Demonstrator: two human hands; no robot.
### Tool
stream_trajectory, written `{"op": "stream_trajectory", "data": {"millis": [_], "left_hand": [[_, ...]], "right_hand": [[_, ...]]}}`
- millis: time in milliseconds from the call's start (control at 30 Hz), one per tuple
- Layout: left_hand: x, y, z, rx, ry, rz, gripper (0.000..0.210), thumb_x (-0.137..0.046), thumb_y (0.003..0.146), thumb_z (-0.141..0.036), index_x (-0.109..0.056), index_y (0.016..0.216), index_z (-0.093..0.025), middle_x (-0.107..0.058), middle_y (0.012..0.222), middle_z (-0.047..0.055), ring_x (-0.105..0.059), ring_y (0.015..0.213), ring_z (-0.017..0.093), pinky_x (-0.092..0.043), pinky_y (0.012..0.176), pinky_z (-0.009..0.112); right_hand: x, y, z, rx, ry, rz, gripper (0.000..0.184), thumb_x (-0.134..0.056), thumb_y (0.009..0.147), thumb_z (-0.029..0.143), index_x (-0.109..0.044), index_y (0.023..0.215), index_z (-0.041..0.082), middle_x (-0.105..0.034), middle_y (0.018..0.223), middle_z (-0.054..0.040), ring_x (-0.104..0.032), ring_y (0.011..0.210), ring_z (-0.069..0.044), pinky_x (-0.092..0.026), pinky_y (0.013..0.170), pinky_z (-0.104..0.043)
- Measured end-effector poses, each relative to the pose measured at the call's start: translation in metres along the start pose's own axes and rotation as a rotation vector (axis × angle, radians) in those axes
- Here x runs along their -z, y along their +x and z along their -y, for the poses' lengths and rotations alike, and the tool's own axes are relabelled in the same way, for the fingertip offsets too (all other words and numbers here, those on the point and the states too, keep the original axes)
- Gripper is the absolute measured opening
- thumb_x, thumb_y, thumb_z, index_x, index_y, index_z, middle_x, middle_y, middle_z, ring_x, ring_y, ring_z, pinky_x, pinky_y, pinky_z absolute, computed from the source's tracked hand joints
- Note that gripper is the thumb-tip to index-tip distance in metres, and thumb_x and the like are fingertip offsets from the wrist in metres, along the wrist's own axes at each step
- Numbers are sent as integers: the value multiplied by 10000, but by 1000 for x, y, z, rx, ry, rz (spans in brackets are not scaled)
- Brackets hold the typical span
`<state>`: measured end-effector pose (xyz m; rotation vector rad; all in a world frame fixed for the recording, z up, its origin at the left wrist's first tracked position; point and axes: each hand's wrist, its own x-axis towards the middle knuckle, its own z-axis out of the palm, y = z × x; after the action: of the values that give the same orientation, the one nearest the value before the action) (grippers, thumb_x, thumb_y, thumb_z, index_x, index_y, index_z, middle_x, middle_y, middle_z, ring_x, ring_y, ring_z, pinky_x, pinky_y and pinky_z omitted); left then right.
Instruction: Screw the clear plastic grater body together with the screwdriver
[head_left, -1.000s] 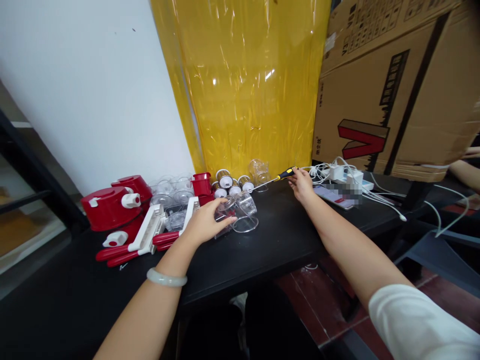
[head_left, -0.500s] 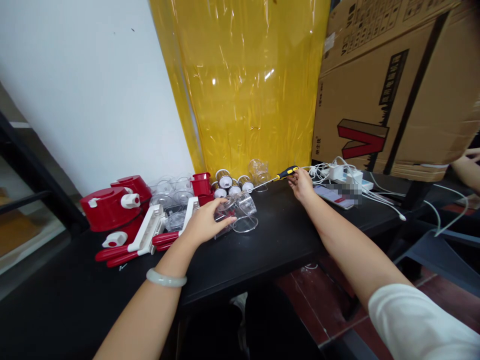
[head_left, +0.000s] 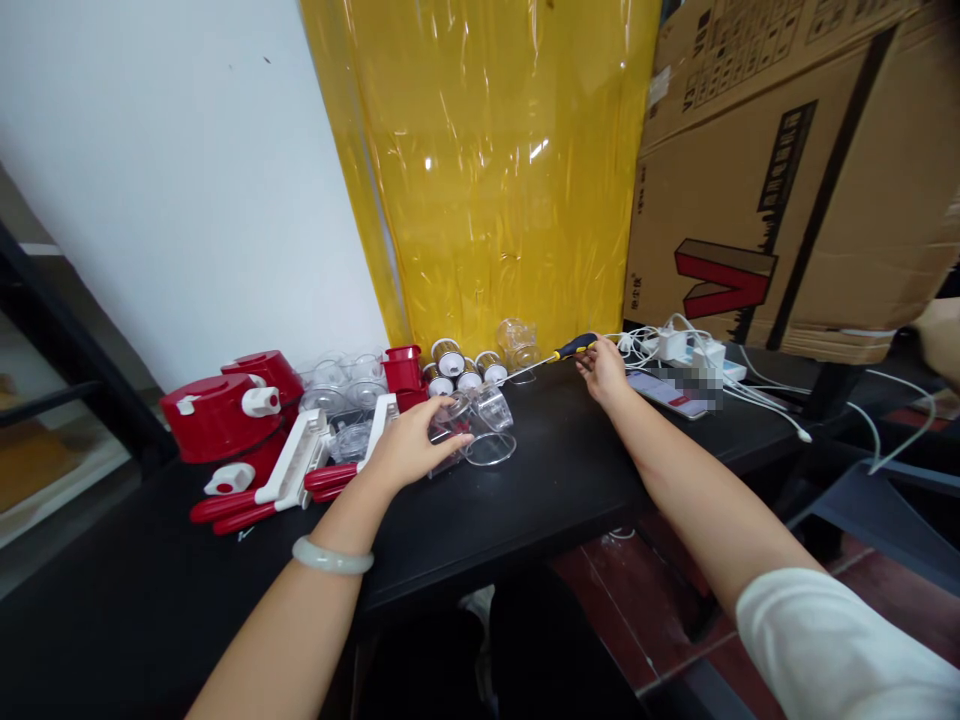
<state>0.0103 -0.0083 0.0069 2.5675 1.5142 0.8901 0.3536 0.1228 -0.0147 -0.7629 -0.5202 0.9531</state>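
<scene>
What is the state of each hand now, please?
Left hand: holding a clear plastic piece between thumb and fingers.
Right hand: closed on the handle end of a yellow-and-dark screwdriver.

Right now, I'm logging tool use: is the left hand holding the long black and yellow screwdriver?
No, the right hand holds the screwdriver.

The left arm [head_left: 289, 625] slants forward and rightward; the left hand [head_left: 409, 443] curves into a C-shaped hold, thumb [head_left: 452, 443] spread from the bent fingers [head_left: 435, 407]. The right arm [head_left: 694, 490] reaches forward and leftward, the right hand [head_left: 602, 374] closed in a fingertip grip.
</scene>
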Motion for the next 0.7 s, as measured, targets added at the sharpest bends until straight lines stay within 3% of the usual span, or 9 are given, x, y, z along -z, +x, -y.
{"op": "stream_trajectory", "data": {"millis": [133,233,367,500,700], "left_hand": [[0,0,-2,14,6,2,591,-685,830,-577,-584,1292,-224,-724,1179,107,-690,1063,304,-524,916,438],[0,0,-2,9,5,0,581,-687,831,-571,-582,1288,-227,-725,1171,105,-690,1062,304,-526,912,442],[0,0,0,0,1,-2,585,-682,834,-583,-582,1286,-225,-722,1176,112,-691,1065,307,-526,917,447],[0,0,1,-9,-5,-3,577,-681,830,-595,-590,1274,-237,-724,1186,107,-694,1071,313,-528,916,447],[2,0,-3,8,3,4,586,-680,833,-587,-589,1282,-222,-723,1189,110,-691,1066,311,-525,919,444]], "right_hand": [[0,0,0,0,36,-9,115,-601,822,350,-594,907,273,-628,703,74,-627,583,-83,-425,541,-200],[1,2,-1,20,24,-19,208,-689,794,419,-583,875,260,-609,682,74,-625,580,-87,-419,526,-196],[1,4,-3,55,-21,-21,276,-785,716,377,-595,877,258,-613,669,75,-616,569,-83,-423,517,-185],[1,6,-4,42,-10,-40,213,-727,735,336,-571,856,257,-592,632,82,-605,557,-82,-425,501,-178],[1,4,-3,35,1,14,162,-646,779,301,-499,821,246,-672,714,77,-608,583,-80,-429,530,-186]]}}
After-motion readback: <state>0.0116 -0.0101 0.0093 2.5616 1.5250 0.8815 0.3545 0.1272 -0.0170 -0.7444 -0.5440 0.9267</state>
